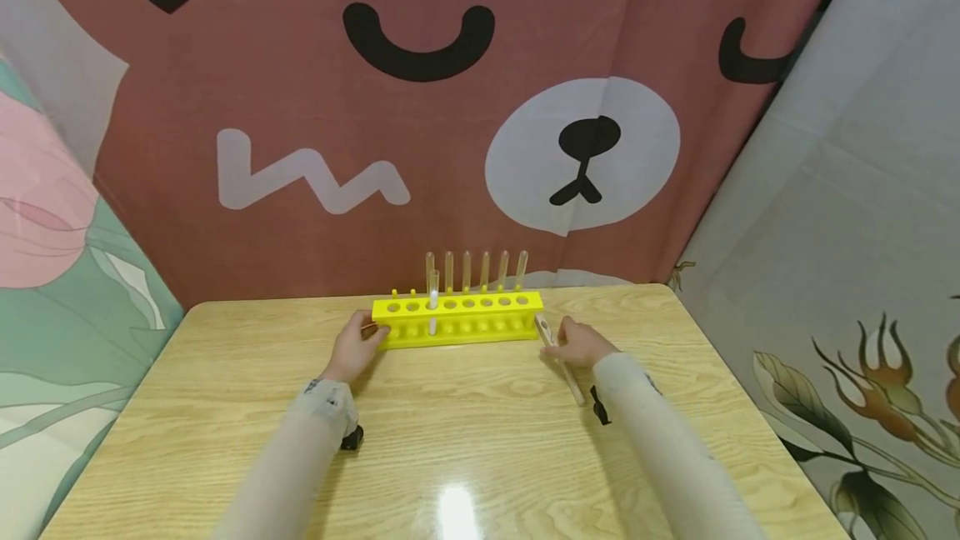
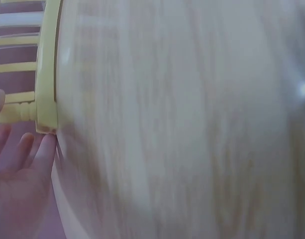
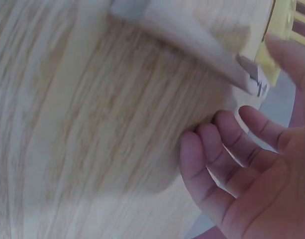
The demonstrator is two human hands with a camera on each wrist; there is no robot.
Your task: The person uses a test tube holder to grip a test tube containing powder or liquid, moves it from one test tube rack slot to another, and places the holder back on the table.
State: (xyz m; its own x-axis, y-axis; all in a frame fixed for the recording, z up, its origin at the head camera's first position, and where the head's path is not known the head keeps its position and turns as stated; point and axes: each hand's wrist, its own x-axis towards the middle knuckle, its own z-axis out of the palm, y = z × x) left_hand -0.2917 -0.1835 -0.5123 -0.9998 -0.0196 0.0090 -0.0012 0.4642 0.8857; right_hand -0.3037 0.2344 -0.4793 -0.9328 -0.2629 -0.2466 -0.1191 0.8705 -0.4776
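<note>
A yellow test tube rack [image 1: 457,307] stands at the back of the table. One test tube [image 1: 433,290] with white contents sits upright in its third hole from the left; several clear test tubes [image 1: 485,271] stand upside down on the rear pegs. My left hand [image 1: 358,346] is at the rack's left end, a fingertip touching the base [image 2: 47,99] in the left wrist view. Beside the right end lies a wooden test tube clamp [image 1: 564,365], angled towards me. My right hand [image 1: 581,344] hovers next to this clamp [image 3: 192,42], fingers loosely bent, holding nothing in the right wrist view.
The light wooden table [image 1: 450,415] has rounded back corners. Close behind it hangs a reddish-brown curtain [image 1: 300,248] with a bear face, and patterned cloths [image 1: 825,290] flank both sides.
</note>
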